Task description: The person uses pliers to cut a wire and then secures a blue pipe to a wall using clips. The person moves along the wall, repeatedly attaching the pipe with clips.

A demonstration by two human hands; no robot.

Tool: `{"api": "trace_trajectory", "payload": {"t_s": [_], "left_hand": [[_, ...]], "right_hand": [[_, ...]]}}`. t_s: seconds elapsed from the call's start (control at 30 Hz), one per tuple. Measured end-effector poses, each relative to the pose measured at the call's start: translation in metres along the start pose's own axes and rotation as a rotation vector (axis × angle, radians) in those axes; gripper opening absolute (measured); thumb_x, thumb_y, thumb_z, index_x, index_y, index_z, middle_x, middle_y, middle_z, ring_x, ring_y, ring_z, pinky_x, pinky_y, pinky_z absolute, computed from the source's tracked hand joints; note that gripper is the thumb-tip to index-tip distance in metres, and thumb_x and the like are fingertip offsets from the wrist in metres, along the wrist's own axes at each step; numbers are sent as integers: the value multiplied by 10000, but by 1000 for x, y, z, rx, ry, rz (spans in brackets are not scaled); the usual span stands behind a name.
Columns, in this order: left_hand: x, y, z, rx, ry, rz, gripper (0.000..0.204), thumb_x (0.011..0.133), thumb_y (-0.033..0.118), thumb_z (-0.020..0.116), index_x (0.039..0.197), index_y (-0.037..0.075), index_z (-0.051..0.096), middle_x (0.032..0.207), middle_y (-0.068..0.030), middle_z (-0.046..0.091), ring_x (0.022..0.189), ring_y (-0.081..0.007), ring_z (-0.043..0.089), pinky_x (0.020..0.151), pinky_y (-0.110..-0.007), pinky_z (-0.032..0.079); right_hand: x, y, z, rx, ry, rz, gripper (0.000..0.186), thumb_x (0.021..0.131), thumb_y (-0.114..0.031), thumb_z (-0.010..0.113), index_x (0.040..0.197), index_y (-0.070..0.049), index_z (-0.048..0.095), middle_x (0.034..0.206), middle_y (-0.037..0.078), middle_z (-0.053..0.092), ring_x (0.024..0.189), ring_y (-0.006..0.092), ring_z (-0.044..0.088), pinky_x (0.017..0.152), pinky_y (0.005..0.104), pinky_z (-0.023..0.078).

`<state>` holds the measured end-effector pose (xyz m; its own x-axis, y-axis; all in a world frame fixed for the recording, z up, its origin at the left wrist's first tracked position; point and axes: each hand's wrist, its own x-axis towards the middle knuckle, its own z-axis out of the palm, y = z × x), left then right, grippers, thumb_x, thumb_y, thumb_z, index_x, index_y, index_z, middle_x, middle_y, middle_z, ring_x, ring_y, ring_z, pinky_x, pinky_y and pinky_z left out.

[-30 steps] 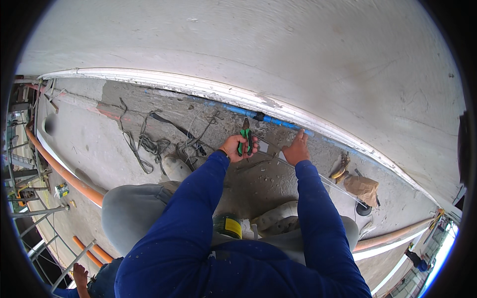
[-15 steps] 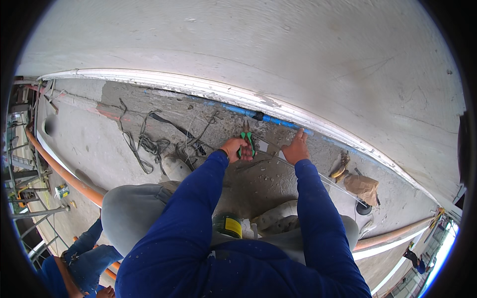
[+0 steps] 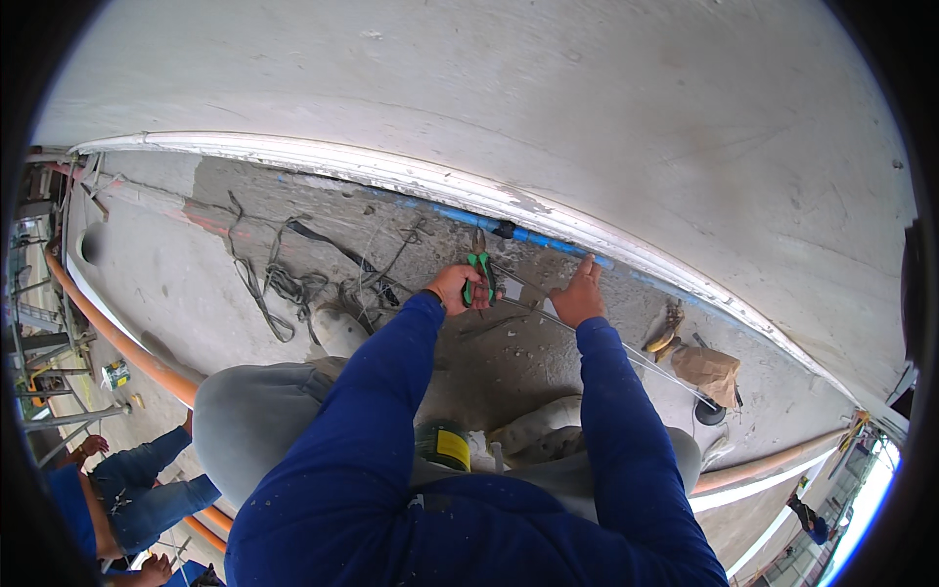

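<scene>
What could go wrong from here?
1. The left hand holds green-handled pliers with the tips close to the blue pipe; a slip might nick it.
2. Tangled cord lies on the ground near the left shoe and could snag a foot.
3. A green can with a yellow label sits between the legs; shifting stance might knock it over.

Floor [image 3: 489, 357] room toward your knees [image 3: 245, 416], wall [image 3: 587, 98] ahead
Your left hand [image 3: 462, 287] can pass back; tangled straps [image 3: 289, 282] crowd its left, your right forearm [image 3: 611, 367] blocks its right, with a paper bag [image 3: 706, 372] beyond.
</scene>
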<state>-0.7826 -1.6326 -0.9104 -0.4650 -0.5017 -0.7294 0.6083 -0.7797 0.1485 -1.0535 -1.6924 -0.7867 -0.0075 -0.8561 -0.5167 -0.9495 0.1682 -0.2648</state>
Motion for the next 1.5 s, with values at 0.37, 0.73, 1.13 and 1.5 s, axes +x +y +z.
{"api": "trace_trajectory", "payload": {"t_s": [0.37,0.73,1.13,1.5], "left_hand": [[5,1,-4,-15,25,6,135,940,121,512,935,-2,568,742,-182,595,974,-416,726,685,-492,566],[0,5,-4,-5,121,11,108,974,91,527,998,-14,534,797,-165,604,943,-400,736,655,-461,545],[-5,-26,18,223,434,254,209,999,68,565,1206,51,547,933,-78,675,920,-251,734,683,-405,524],[-13,-18,15,1634,776,165,265,922,175,658,1111,-5,703,1095,-202,738,970,-340,734,801,-480,558]], "right_hand": [[-2,-8,-6,9,-24,-3,1112,831,-269,800,1603,136,110,1625,346,255,1433,479,461,1123,463,489],[2,-8,-1,48,-38,-14,1128,831,-264,799,1599,148,82,1605,364,256,1450,483,433,1137,461,479],[0,3,1,95,-3,-17,1103,814,-219,796,1592,148,107,1594,371,253,1401,503,483,1132,470,485],[4,5,1,141,-13,7,1075,803,-210,758,1622,91,130,1660,299,231,1472,462,425,1147,478,473]]}}
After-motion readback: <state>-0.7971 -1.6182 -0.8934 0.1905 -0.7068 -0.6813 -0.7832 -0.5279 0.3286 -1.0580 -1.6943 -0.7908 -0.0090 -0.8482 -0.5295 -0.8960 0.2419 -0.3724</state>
